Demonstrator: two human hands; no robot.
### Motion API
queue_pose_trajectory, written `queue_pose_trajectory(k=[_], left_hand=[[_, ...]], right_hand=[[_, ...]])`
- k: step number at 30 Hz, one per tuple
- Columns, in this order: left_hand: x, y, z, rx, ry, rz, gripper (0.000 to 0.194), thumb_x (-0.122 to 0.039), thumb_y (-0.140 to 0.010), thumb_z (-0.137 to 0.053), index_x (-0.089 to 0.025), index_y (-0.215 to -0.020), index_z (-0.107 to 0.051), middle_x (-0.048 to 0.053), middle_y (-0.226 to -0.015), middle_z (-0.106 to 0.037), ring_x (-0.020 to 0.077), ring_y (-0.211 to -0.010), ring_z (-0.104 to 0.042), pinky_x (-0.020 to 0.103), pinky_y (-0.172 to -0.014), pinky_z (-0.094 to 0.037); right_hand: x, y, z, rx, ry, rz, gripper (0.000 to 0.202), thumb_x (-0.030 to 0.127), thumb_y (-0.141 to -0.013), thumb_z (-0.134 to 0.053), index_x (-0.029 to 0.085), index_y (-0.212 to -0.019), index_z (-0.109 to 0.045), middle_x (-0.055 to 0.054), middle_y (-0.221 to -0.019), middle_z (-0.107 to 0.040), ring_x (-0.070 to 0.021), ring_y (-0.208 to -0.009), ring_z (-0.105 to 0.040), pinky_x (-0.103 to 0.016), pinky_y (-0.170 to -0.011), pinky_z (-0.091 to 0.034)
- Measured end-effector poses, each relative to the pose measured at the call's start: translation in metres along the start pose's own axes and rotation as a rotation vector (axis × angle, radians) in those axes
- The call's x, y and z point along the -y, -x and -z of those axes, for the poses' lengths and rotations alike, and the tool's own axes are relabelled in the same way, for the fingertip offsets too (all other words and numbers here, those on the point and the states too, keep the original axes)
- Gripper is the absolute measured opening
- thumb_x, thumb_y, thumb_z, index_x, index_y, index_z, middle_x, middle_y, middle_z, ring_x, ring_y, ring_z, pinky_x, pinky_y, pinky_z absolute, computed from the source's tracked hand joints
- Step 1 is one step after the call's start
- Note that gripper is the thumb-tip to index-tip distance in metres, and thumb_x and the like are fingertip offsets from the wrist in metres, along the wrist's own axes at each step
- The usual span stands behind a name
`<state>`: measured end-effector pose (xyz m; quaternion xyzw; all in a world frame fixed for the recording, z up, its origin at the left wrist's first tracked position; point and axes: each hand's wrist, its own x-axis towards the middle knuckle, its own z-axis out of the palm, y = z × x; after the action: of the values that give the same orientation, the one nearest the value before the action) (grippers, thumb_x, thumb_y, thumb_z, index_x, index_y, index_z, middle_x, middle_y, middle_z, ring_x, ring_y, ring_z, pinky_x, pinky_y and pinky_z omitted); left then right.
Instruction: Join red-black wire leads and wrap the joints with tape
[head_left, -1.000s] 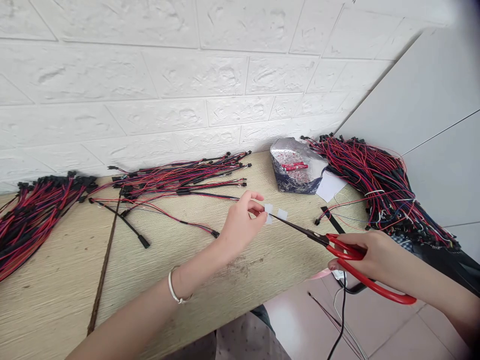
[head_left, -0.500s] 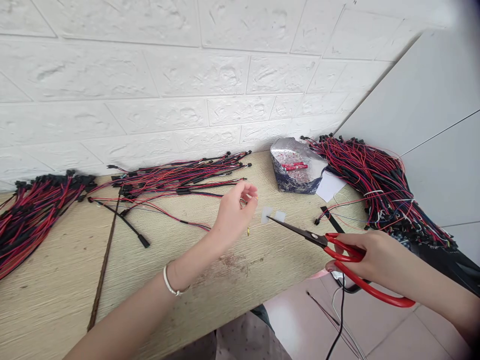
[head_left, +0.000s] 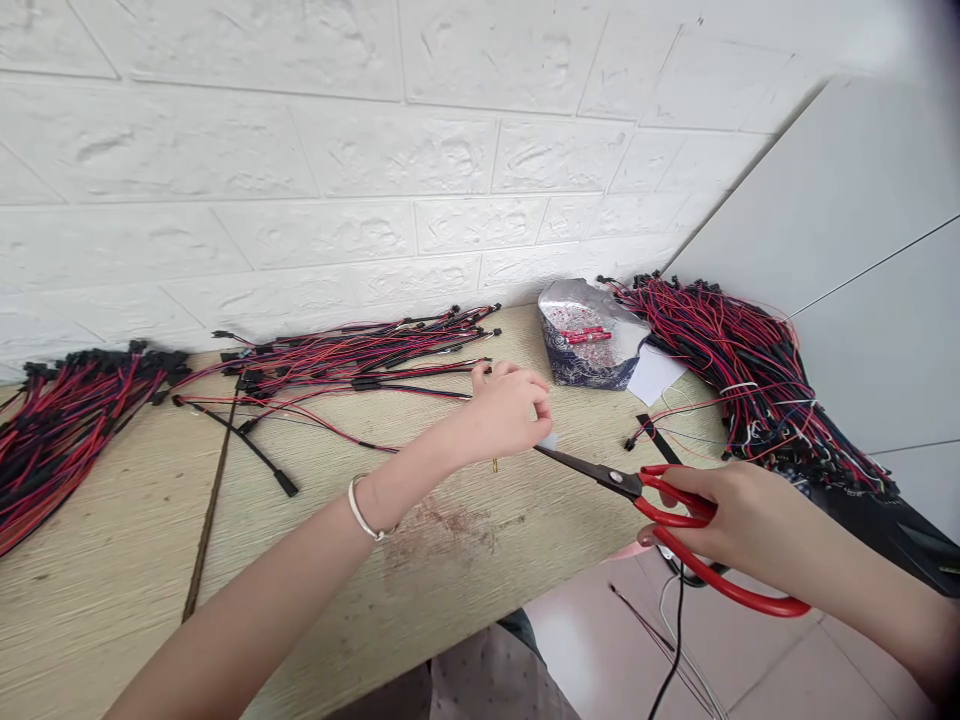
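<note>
My right hand (head_left: pixel 720 510) grips red-handled scissors (head_left: pixel 626 482), their dark blades closed and pointing left over the table. At the blade tips, my left hand (head_left: pixel 510 412) is bent down with thumb and forefinger drawn together; what lies between them is hidden. A small whitish translucent piece (head_left: pixel 550 441) shows beside those fingertips, partly covered by the hand. Just under the left wrist, a tiny gold-coloured metal part (head_left: pixel 495 465) is visible. Behind this hand lies a loose row of red and black wires with connectors (head_left: pixel 360 360).
A foil-lined patterned pouch (head_left: pixel 592 345) with red pieces inside stands near the wall, beside white paper (head_left: pixel 655 375). Large wire bundles lie at right (head_left: pixel 735 360) and left (head_left: pixel 82 420). The wooden table's front edge (head_left: pixel 570 575) drops to a tiled floor with cables.
My left hand has moved right and down to the scissor tips, covering one or both whitish pieces. The right hand and scissors have shifted slightly left in view.
</note>
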<state>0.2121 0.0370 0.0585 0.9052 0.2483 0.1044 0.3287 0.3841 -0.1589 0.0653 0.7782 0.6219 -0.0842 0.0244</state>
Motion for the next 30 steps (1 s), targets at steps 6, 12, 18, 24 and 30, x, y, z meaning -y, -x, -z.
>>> queue_pose_trajectory(k=[6, 12, 18, 24, 30], left_hand=[[-0.003, 0.003, 0.007, -0.199, 0.126, 0.122, 0.018, -0.011, -0.077, -0.058, -0.018, -0.060, -0.056, 0.003, -0.113, -0.066, 0.0244, -0.117, -0.047, 0.052, -0.103, -0.024], [0.003, 0.008, 0.009, -0.270, 0.190, 0.168, 0.016, -0.013, -0.079, -0.058, -0.018, -0.064, -0.059, 0.004, -0.112, -0.066, 0.0236, -0.114, -0.051, 0.048, -0.101, -0.031], [0.007, 0.008, -0.006, -0.047, 0.047, 0.071, 0.012, -0.022, -0.076, -0.064, -0.020, -0.065, -0.067, 0.004, -0.123, -0.061, 0.0292, -0.125, -0.039, 0.059, -0.106, -0.016], [0.007, 0.005, -0.013, 0.000, 0.031, 0.032, 0.017, -0.011, -0.072, -0.061, -0.019, -0.057, -0.062, 0.002, -0.124, -0.061, 0.0270, -0.125, -0.039, 0.057, -0.105, -0.018], [0.002, 0.000, -0.008, -0.206, 0.069, 0.077, 0.016, -0.014, -0.078, -0.058, -0.018, -0.062, -0.062, 0.002, -0.127, -0.059, 0.0242, -0.125, -0.040, 0.051, -0.101, -0.025]], right_hand=[[-0.004, -0.002, -0.008, 0.044, 0.001, -0.020, 0.031, 0.051, -0.076, -0.060, 0.023, -0.085, -0.071, -0.003, -0.053, -0.061, -0.0189, -0.048, -0.053, -0.029, -0.048, -0.034], [-0.003, -0.008, -0.015, 0.095, 0.018, 0.004, 0.036, 0.052, -0.080, -0.055, 0.021, -0.090, -0.070, -0.002, -0.050, -0.057, -0.0184, -0.047, -0.049, -0.029, -0.047, -0.033], [0.004, -0.007, -0.010, 0.091, 0.015, 0.018, 0.032, 0.048, -0.080, -0.056, 0.020, -0.088, -0.070, -0.002, -0.051, -0.057, -0.0189, -0.047, -0.049, -0.031, -0.049, -0.034], [-0.001, -0.005, -0.011, 0.072, -0.004, -0.005, 0.035, 0.052, -0.079, -0.056, 0.022, -0.086, -0.070, -0.002, -0.050, -0.057, -0.0183, -0.047, -0.049, -0.030, -0.049, -0.033], [-0.004, -0.007, -0.016, 0.099, 0.007, -0.027, 0.029, 0.052, -0.078, -0.058, 0.024, -0.076, -0.066, 0.000, -0.050, -0.055, -0.0166, -0.047, -0.045, -0.029, -0.048, -0.033]])
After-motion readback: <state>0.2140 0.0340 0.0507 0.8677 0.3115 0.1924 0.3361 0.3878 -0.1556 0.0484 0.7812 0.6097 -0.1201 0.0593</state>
